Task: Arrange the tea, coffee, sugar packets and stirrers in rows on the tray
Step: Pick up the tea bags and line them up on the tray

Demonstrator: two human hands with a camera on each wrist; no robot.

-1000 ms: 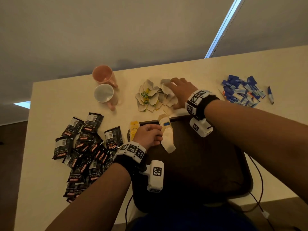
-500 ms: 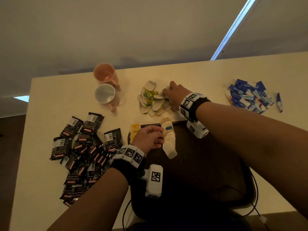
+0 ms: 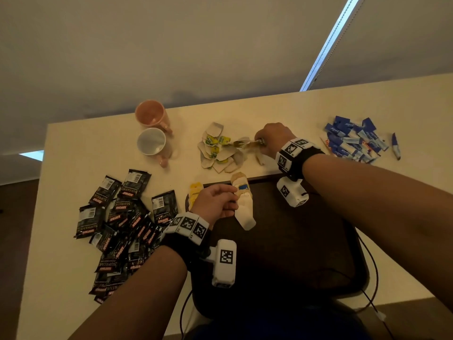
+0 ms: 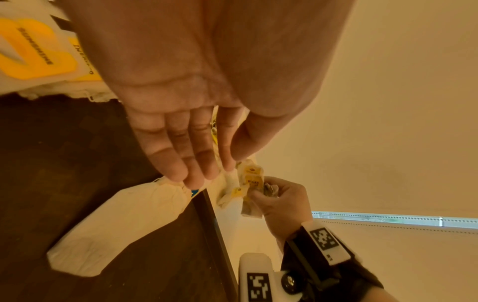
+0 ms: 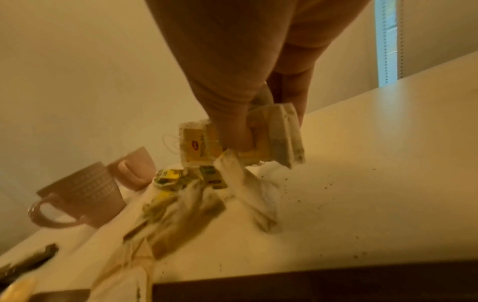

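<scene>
My left hand [image 3: 234,195] [image 4: 232,163] pinches a tea bag with a blue tag [image 3: 242,191] at the far left corner of the dark tray [image 3: 294,241]. Two more pale tea bags [image 3: 245,214] lie in a line with it there. On the table beyond the tray, my right hand [image 3: 259,142] [image 5: 248,139] grips a bunch of tea bags [image 5: 274,134] lifted off the loose tea bag pile [image 3: 218,150], with tags and strings trailing. Black coffee packets [image 3: 122,217] lie heaped at the left. Blue sugar packets [image 3: 353,141] lie at the right.
A pink mug [image 3: 152,116] and a second mug [image 3: 152,143] lie at the table's back left. A yellow packet [image 3: 195,192] sits just off the tray's left corner. A single blue and white sachet [image 3: 396,146] lies right of the sugar. Tea crumbs dot the table [image 5: 336,183].
My right hand has closed on a bunch of tea bags in the pile and pulled them to the right and up. My left hand stays on the tea bags at the tray's corner.
</scene>
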